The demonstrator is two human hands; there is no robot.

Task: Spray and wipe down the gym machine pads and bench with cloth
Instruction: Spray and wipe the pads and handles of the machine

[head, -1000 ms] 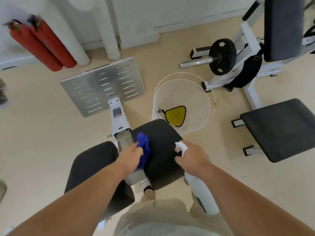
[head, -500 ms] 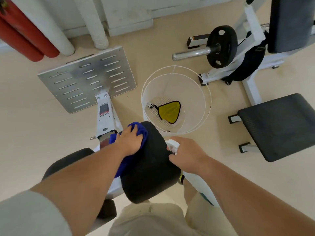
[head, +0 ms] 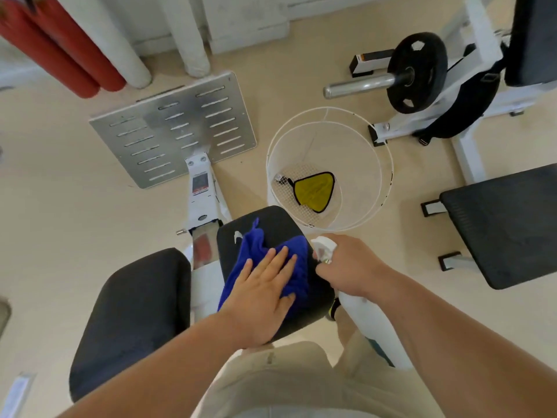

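On the right-hand black pad (head: 271,224) of the machine, the left hand (head: 259,300) lies flat with its fingers (head: 281,260) spread, a grip that is really a pressing palm, pinning the blue cloth (head: 241,263) against the vinyl. The cloth is bunched, one corner trailing toward the pad's far edge, where a small white fleck of spray or foam (head: 238,235) sits unwiped. Just beside it, the right hand (head: 349,268) has its grip wrapped closed around the neck of the white spray bottle (head: 370,321), nozzle (head: 322,244) close to the cloth's edge; whether a finger rests on the trigger cannot be told.

Judging by this, the wipe of this pad is under way. To do it well, the palm should keep even pressure and run overlapping strokes from the near edge to the far one, taking in that white fleck and the rounded sides. Spreading the cloth flatter would cover more with each pass. The bottle is best kept clear of the cloth's path.

Outward, the left-hand pad (head: 132,315) lies across the white frame (head: 202,203), and the separate bench seat (head: 506,224) stands well apart to the right; both presumably remain to be cleaned. A white mesh basket (head: 382,164) holding a yellow cloth (head: 313,191) sits on the floor beyond the pad.
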